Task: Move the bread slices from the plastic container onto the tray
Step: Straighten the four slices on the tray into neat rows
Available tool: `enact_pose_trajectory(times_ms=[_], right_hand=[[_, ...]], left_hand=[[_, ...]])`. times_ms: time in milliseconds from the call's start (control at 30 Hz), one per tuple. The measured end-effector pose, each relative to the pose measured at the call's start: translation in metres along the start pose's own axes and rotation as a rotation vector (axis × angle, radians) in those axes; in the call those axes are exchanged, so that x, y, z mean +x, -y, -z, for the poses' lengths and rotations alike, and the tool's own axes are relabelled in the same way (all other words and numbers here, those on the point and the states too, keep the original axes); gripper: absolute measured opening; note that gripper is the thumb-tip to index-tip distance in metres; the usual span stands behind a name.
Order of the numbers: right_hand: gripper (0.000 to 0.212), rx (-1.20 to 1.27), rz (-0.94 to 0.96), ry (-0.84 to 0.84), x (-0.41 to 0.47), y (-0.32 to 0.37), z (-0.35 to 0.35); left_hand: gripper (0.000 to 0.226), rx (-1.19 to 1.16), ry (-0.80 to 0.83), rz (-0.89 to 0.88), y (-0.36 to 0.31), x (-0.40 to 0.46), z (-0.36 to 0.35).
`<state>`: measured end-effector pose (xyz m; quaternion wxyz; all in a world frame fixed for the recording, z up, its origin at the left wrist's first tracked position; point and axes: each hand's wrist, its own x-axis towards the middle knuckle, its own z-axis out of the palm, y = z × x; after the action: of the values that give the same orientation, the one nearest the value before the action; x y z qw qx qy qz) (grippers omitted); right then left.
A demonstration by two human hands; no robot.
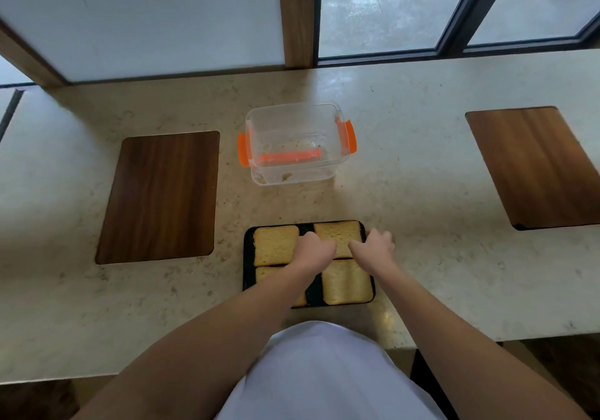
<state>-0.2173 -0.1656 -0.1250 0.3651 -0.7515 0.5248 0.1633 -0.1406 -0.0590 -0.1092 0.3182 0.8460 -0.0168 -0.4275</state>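
Both hands, the left hand (313, 246) and right hand (373, 244), are resting curled on the far-right bread slice (337, 236), probably squaring it beside three others filling the tray (248, 257), nearer than the emptied container (295, 145).

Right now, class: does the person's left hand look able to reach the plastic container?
Probably yes. The left hand rests over the tray, and only bare counter lies between tray and plastic container; nothing blocks a forward reach.

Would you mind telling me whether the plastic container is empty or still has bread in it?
Empty of slices. Through the clear container only crumbs show on the bottom, and four slices lie on the tray.
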Motion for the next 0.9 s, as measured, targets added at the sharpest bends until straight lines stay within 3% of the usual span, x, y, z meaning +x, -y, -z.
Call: enact_pose_trajectory(times_ms=[333, 633, 833, 900], right_hand=[[0.054, -0.011, -0.033, 0.073, 0.009, -0.004, -0.001], [0.066, 0.106, -0.06, 0.112, 0.005, 0.002, 0.001], [0.06, 0.113, -0.036, 0.127, 0.003, 0.007, 0.001], [0.058, 0.111, -0.028, 0.133, 0.001, 0.009, 0.0]], left_hand=[[0.016, -0.02, 0.039, 0.079, -0.005, 0.007, -0.006], [0.011, -0.076, 0.044, 0.077, -0.001, 0.011, -0.006], [0.015, -0.107, 0.036, 0.095, 0.0, 0.014, -0.003], [0.027, -0.128, 0.033, 0.114, 0.001, 0.015, -0.001]])
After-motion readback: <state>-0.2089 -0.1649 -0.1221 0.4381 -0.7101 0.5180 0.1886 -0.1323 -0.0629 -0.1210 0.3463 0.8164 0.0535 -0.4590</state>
